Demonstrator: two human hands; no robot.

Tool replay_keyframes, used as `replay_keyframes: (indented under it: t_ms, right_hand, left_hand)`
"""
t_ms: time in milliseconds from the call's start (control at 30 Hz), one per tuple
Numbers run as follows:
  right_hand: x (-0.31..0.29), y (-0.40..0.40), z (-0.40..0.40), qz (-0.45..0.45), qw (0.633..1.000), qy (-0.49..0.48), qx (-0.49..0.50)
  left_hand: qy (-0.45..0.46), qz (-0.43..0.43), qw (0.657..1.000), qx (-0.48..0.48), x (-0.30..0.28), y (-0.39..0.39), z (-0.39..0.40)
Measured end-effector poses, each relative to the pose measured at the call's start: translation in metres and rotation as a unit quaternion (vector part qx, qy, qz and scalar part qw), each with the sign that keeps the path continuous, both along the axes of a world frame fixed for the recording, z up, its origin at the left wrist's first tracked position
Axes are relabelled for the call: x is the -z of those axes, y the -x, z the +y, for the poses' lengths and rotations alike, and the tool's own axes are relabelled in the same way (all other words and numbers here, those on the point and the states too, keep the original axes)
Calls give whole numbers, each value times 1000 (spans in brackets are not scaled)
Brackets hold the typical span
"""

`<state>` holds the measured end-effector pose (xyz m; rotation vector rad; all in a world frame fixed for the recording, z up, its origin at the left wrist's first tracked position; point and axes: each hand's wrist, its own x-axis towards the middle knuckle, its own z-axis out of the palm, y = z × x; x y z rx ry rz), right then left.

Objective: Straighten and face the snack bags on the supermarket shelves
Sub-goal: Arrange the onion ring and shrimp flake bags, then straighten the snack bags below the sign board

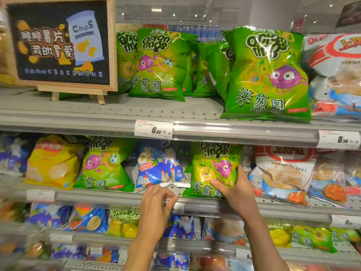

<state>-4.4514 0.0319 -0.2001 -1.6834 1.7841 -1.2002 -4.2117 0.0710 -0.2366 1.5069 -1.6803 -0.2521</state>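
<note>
On the middle shelf [117,196] a green onion-rings bag [211,167] stands upright, and my right hand [237,189] grips its lower right corner, thumb across the front. To its left a blue and white snack bag [158,165] leans tilted. My left hand [156,208] hovers just below that bag's bottom edge with curled fingers, and I cannot tell whether it touches the bag. Another green onion-rings bag [103,165] and a yellow chips bag [52,163] stand further left. White shrimp-flakes bags [283,171] sit to the right.
The top shelf [97,114] carries several green onion-rings bags [267,75], a chalkboard chips sign [60,42] on a wooden easel and white shrimp bags [336,75]. Price tags [153,129] hang on the shelf rails. Lower shelves hold more mixed snack bags [89,222].
</note>
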Motion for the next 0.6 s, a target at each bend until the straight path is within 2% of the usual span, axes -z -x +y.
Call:
replay_keyframes:
  t_ms: [200,400,600]
  right_hand:
    - [5,-19,35,12,990,90,108]
    - [6,-58,61,-45,965,153,209]
    - [6,-127,59,-53,964,181,189]
  left_hand:
    - [-44,67,997,4,-12,2,-3]
    - [-11,194,981,-9,-20,-18,5]
    - [37,249,967,-27,-31,-81,7]
